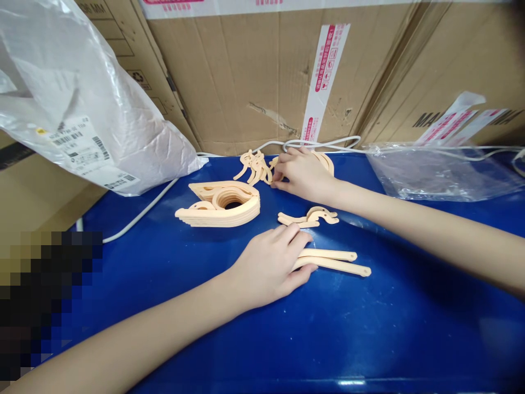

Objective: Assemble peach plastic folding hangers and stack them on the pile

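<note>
Step in hand seems handling pale pieces. Left hand (273, 260) grip closed around two pale strips (336, 265) on bench (369, 334), 4 o'clock from stacked pieces (221, 218). Strips' long axis near 9-to-3, holed ends towards 3. Right hand (305, 172) at 1 o'clock from left, beside small curved pieces (258, 168); cannot tell if pinching. Next move likely calls for steady left hold.

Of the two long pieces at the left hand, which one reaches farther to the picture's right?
The lower piece: its tip ends beyond that of the upper piece.
</note>
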### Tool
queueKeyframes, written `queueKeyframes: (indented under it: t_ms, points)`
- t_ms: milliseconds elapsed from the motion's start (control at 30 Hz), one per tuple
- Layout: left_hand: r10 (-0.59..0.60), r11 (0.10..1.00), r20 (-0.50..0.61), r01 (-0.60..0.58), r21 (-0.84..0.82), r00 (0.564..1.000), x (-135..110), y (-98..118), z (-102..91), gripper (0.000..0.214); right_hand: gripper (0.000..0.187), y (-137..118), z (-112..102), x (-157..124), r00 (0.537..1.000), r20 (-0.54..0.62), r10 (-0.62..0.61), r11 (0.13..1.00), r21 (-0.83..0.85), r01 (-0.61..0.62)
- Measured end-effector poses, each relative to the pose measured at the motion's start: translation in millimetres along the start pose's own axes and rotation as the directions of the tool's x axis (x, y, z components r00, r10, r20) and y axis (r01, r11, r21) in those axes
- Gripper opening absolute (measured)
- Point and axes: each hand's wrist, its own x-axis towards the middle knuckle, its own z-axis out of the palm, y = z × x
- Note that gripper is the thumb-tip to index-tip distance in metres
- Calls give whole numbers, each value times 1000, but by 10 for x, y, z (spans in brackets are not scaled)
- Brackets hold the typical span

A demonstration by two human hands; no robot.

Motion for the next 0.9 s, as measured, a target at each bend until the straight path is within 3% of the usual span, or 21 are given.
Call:
queueKeyframes:
  t_ms: [267, 500, 700, 900]
  points:
    - [3, 1000, -4, -3, 2, 1000, -5, 5, -2, 32, 18, 5, -34, 21, 984, 11, -177, 979, -98, 178]
    - [-6, 1000, 10, 6, -11, 1000, 1, 5, -10, 31, 34, 48, -60, 41, 950, 5, -311, 914, -272, 301]
    - [-4, 1000, 8, 4, -6, 1000, -3, 10, -6, 31, 25, 40, -34, 29, 975, -9, -221, 959, -185, 216]
    - [-5, 1000, 11, 5, 5, 1000, 6, 8, -9, 31, 27, -92, 0, 18, 993, -39, -113, 972, -212, 102]
